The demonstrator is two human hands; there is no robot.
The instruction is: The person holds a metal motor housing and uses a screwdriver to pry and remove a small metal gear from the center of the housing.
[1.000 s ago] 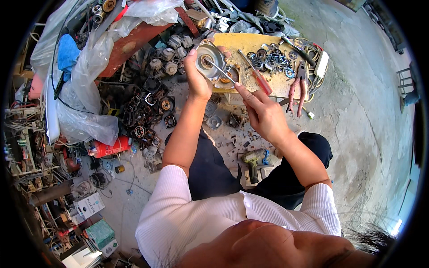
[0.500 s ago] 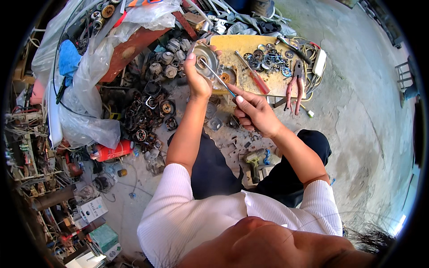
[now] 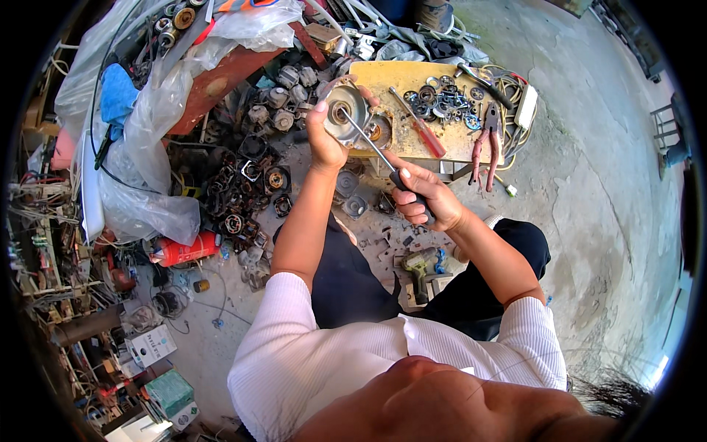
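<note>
My left hand [image 3: 326, 146] grips a round, dished metal motor end cover [image 3: 355, 104] by its rim, tilted so the hollow side shows. In my right hand [image 3: 436, 199] is a long screwdriver [image 3: 377, 149] with a black handle. Its tip reaches the hub at the cover's centre; whether it presses or is wedged there I cannot tell. Just beyond, on a yellow board [image 3: 379, 74], lie a screwdriver with a red handle [image 3: 426, 134], pliers with red grips [image 3: 487, 136] and a pile of small metal parts [image 3: 445, 99]. Another motor part [image 3: 380, 132] sits at the board's near left corner.
A black-handled tool [image 3: 495, 90] and a white power strip [image 3: 526, 104] with coiled cable lie at the board's right. Motor castings [image 3: 281, 118] and dark windings [image 3: 234, 184] heap up on the left. A cordless drill [image 3: 418, 272] stands between my legs, near a red cylinder [image 3: 188, 249].
My right hand has drawn back toward me and lower, baring the screwdriver's black handle. The motor cover has turned to face me more and shifted slightly right.
</note>
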